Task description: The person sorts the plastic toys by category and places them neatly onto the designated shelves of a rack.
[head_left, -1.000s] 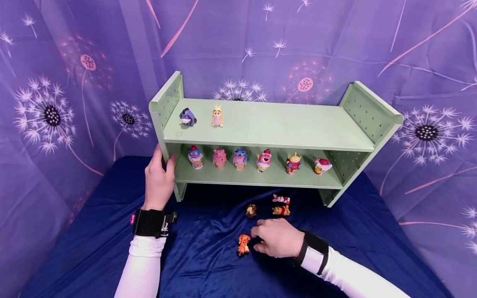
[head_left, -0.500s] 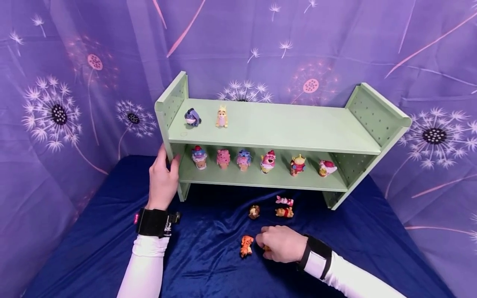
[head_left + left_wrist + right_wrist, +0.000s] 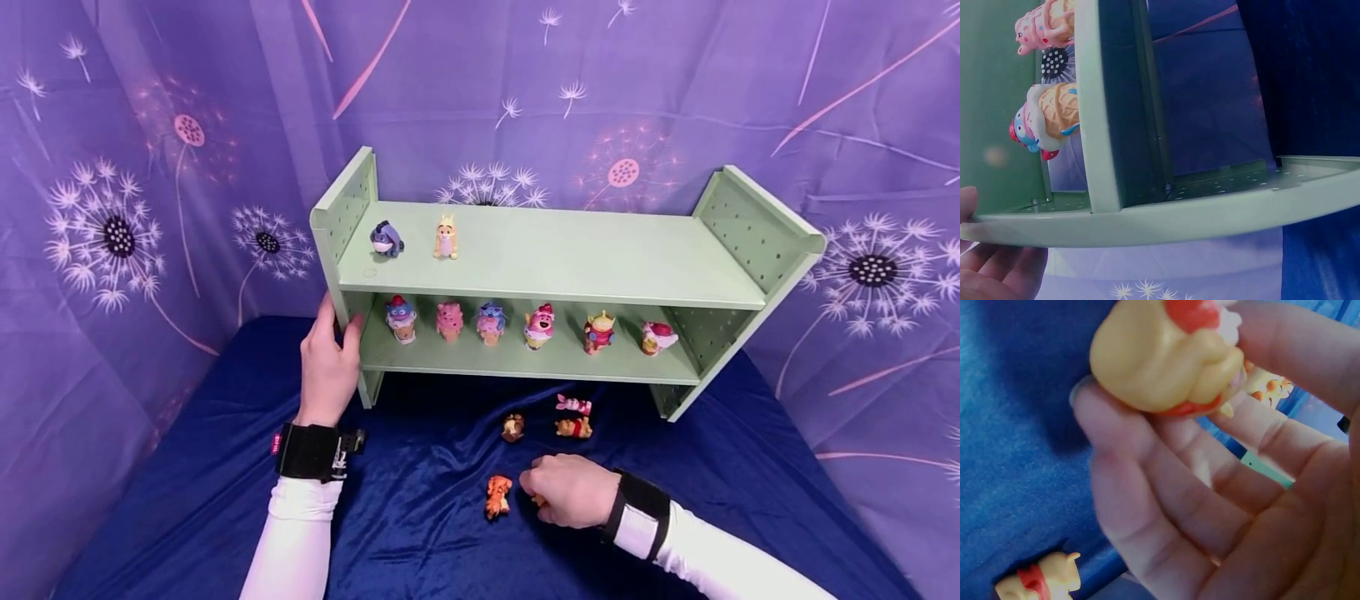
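Note:
My left hand [image 3: 328, 371] grips the left side panel of the pale green shelf [image 3: 555, 254]. In the left wrist view its thumb lies on one side of the panel's edge and its fingers on the other. Low over the blue cloth, my right hand [image 3: 577, 492] holds a small yellow-tan figurine with red parts [image 3: 1147, 356] between thumb and fingers; the head view shows only a sliver of it. Just left of this hand lies an orange tiger figurine [image 3: 497, 497]. Beyond it lie a brown owl figurine [image 3: 513, 427], a yellow bear figurine [image 3: 573, 428] and a pink piglet figurine [image 3: 573, 405].
A blue-grey donkey figurine [image 3: 386, 239] and a yellow rabbit figurine [image 3: 446, 237] stand at the top board's left. Several ice-cream-style figurines, including a pink one [image 3: 449, 322], line the lower board. A purple curtain [image 3: 480, 92] hangs behind.
My right hand's fingers have drawn together around the yellow-tan figurine, and the hand has shifted slightly right and nearer. My left hand keeps its grip on the shelf. The head view has shifted slightly.

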The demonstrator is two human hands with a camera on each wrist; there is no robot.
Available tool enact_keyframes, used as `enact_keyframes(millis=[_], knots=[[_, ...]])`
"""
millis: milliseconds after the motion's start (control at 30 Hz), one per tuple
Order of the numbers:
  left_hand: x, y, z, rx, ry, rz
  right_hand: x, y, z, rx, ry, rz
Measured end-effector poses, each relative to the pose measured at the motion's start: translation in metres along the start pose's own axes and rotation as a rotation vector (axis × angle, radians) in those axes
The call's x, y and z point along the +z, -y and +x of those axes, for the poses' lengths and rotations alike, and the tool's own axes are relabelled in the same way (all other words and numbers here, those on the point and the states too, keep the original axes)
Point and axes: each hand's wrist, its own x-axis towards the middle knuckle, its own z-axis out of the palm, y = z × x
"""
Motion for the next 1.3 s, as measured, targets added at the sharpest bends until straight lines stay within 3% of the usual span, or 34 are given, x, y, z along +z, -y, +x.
enact_keyframes(millis=[267,467,733,867,967,1067,1200,1300], knots=[[0.0,0.0,0.0,0.001,0.003,-0.011,-0.011,-0.001,0.0,-0.028,0.006,0.063],[-0.002,-0.001,0.0,-0.004,0.003,-0.013,-0.04,-0.002,0.005,-0.133,-0.141,0.126],[-0.001,-0.001,0.001,-0.007,0.01,-0.005,-0.115,-0.006,0.014,-0.286,-0.46,0.164],[0.0,0.0,-0.001,-0.004,0.01,-0.007,-0.16,-0.006,0.02,-0.387,-0.588,0.149],[0.0,0.001,-0.001,0.0,0.003,0.0,-0.193,-0.01,0.031,-0.418,-0.67,0.149],[-0.001,0.002,-0.001,0.001,-0.002,0.003,-0.222,-0.018,0.046,-0.354,-0.705,0.188],[-0.001,0.001,-0.001,0.003,0.0,0.002,-0.251,-0.027,0.067,-0.092,-0.664,0.249],[0.001,0.0,-0.001,0.008,0.003,-0.003,-0.264,-0.033,0.081,0.094,-0.613,0.229]])
